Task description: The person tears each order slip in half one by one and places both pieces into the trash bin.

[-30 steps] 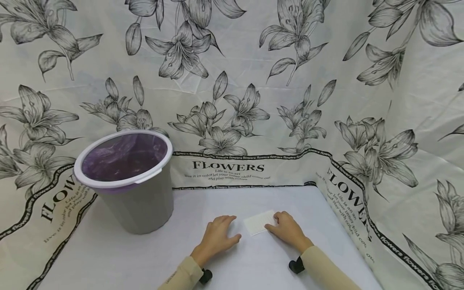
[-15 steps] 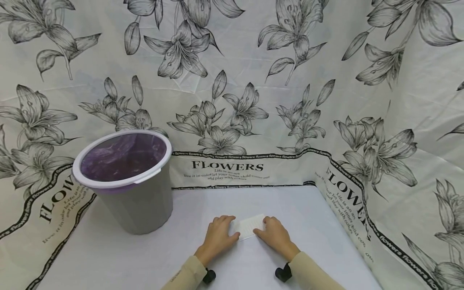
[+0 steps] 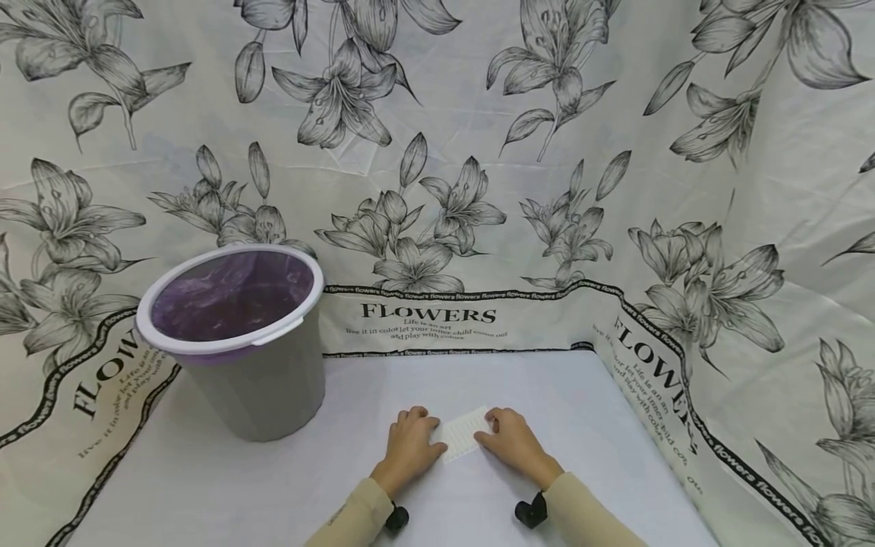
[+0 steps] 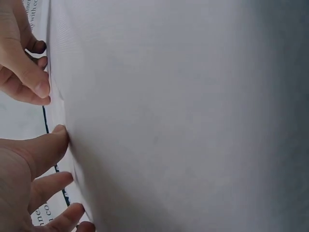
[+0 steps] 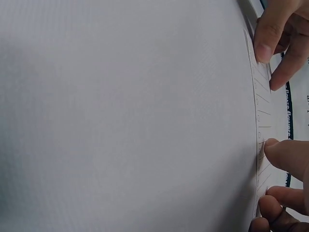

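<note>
A small white lined note sheet [image 3: 462, 435] lies at a slant on the white table. Printed rules and tiny boxes show along the sheet [image 5: 263, 108] in the right wrist view. My left hand [image 3: 407, 450] holds its left end, thumb at the near edge and fingers farther back. At the other end, my right hand [image 3: 517, 447] grips the sheet between thumb and fingers, with the thumb on its surface. In the left wrist view the left hand [image 4: 36, 179] has its fingertips low against the tabletop, and the sheet is mostly seen edge-on.
A grey bin [image 3: 256, 391] with a pale lilac rim and a purple liner stands at the back left of the white table [image 3: 383, 387]. Floral cloth [image 3: 424, 220] hangs behind and along both sides. Black wrist cameras sit below both hands.
The right hand has brought the sheet leftward and slightly nearer. My left hand, earlier apart from it, now holds its left end. The bin stays put.
</note>
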`<state>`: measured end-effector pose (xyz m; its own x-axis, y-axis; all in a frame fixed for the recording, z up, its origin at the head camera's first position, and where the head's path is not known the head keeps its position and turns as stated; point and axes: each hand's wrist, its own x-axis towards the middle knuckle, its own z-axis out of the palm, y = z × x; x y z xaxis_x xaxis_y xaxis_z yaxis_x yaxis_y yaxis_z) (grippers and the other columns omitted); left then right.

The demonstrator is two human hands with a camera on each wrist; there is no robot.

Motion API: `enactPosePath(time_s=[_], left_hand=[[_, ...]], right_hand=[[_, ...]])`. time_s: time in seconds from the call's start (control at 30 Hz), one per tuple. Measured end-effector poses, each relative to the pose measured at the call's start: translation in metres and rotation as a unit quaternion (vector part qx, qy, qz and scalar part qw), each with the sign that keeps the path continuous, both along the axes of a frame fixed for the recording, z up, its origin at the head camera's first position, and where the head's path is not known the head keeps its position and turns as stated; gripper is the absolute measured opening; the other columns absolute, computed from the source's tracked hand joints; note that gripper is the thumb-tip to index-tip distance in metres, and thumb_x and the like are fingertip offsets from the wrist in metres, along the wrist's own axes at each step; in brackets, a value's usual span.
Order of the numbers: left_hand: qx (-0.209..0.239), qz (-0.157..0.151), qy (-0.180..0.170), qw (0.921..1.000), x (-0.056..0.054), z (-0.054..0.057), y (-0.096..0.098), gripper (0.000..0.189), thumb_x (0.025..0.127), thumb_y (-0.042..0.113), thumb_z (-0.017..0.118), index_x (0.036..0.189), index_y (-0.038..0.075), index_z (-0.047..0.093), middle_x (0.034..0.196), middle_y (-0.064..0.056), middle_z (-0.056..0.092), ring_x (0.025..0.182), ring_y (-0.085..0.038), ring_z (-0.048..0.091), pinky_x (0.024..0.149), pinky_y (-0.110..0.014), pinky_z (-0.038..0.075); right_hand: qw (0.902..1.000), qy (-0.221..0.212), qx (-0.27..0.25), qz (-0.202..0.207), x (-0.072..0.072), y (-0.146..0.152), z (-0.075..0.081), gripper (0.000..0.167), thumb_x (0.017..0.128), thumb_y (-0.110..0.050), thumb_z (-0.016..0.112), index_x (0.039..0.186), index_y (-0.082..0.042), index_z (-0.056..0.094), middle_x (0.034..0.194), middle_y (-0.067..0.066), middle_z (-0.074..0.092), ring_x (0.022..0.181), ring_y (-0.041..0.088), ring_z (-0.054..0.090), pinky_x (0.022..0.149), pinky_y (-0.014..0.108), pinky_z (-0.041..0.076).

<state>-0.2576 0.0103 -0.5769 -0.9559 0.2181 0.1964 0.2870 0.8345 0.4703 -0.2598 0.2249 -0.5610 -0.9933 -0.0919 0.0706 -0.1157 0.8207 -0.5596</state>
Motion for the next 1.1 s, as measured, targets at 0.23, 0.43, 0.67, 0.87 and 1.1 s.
enactPosePath(time_s=[0.23, 0.43, 0.67, 0.87, 1.1], left_hand=[[-0.026, -0.016, -0.02, 0.9993, -0.003, 0.006, -0.004, 0.039, 0.078, 0.028, 0.089, 0.112, 0.012, 0.079, 0.129, -0.015, 0.065, 0.111, -0.036, 0.058, 0.082, -0.05, 0.05], [-0.029, -0.023, -0.021, 0.9991, -0.004, 0.007, -0.006, 0.037, 0.078, 0.025, 0.09, 0.112, 0.013, 0.08, 0.129, -0.015, 0.066, 0.112, -0.038, 0.059, 0.082, -0.051, 0.051], [-0.032, -0.029, -0.032, 0.9986, -0.007, 0.008, -0.008, 0.035, 0.078, 0.024, 0.089, 0.112, 0.016, 0.08, 0.131, -0.014, 0.065, 0.114, -0.038, 0.059, 0.084, -0.052, 0.05], [-0.033, -0.028, -0.035, 0.9985, -0.009, 0.01, -0.008, 0.036, 0.077, 0.024, 0.089, 0.111, 0.015, 0.08, 0.126, -0.013, 0.066, 0.11, -0.035, 0.06, 0.083, -0.05, 0.051], [-0.015, -0.02, -0.033, 0.9991, -0.009, 0.011, -0.01, 0.037, 0.074, 0.022, 0.09, 0.109, 0.012, 0.08, 0.118, -0.013, 0.067, 0.104, -0.032, 0.06, 0.08, -0.048, 0.05]], right_hand=[[0.9998, -0.005, -0.01, 0.015, -0.013, 0.004, -0.001, 0.042, 0.087, -0.02, 0.082, 0.119, 0.003, 0.068, 0.085, 0.003, 0.053, 0.076, 0.015, 0.047, 0.064, 0.027, 0.038], [0.9983, -0.003, -0.01, 0.058, -0.03, 0.012, -0.004, 0.039, 0.09, -0.017, 0.08, 0.124, -0.001, 0.07, 0.091, 0.004, 0.057, 0.081, 0.016, 0.049, 0.073, 0.033, 0.044], [0.9954, -0.033, 0.014, 0.089, -0.045, 0.017, 0.0, 0.035, 0.091, -0.018, 0.078, 0.125, -0.01, 0.071, 0.103, 0.008, 0.06, 0.091, 0.019, 0.056, 0.083, 0.043, 0.052], [0.9951, -0.033, 0.021, 0.09, -0.05, 0.017, 0.001, 0.028, 0.089, -0.019, 0.081, 0.115, -0.011, 0.075, 0.103, 0.008, 0.062, 0.095, 0.02, 0.06, 0.086, 0.044, 0.053], [0.9953, -0.046, 0.016, 0.084, -0.051, 0.014, 0.005, 0.019, 0.087, -0.016, 0.083, 0.102, -0.01, 0.074, 0.097, 0.003, 0.062, 0.089, 0.017, 0.056, 0.083, 0.039, 0.051]])
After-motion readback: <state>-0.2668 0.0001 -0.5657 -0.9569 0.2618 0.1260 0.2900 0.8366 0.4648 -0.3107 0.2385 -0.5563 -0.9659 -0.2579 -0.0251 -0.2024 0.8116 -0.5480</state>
